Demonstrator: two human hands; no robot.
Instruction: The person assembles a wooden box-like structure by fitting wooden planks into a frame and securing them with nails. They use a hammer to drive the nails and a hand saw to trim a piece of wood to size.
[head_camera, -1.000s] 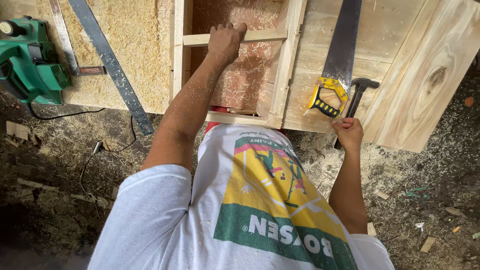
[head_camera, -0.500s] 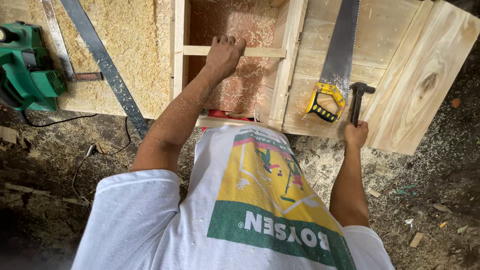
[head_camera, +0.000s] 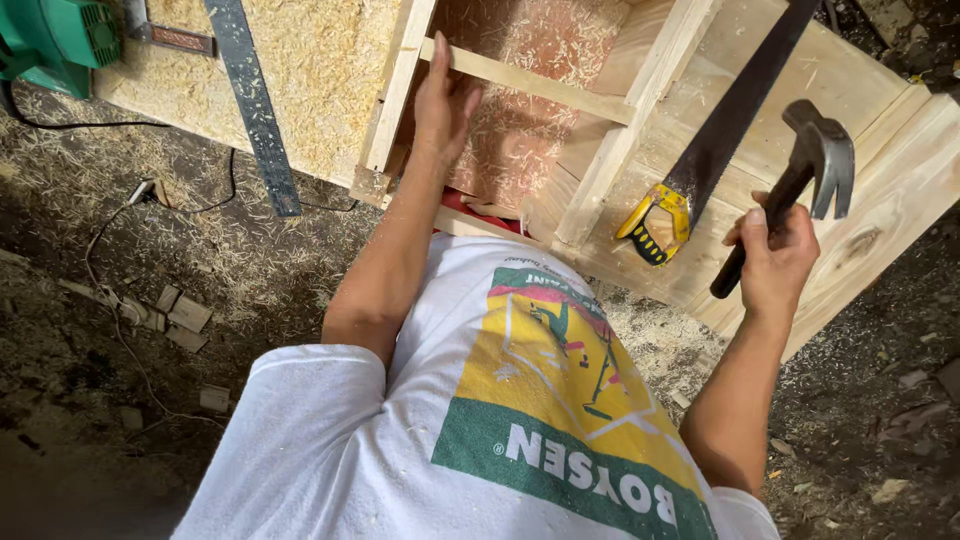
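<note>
Our left hand (head_camera: 440, 105) presses flat on the wooden frame (head_camera: 525, 85), right hand (head_camera: 775, 255) grips the raised hammer (head_camera: 800, 175); nailing not yet begun.

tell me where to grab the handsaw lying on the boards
Grip the saw by its yellow-and-black handle, the end nearest the person. The blade runs away up the boards, so come from the near side, fingers through the handle's opening. The right hand is closest but already holds a hammer.
</note>
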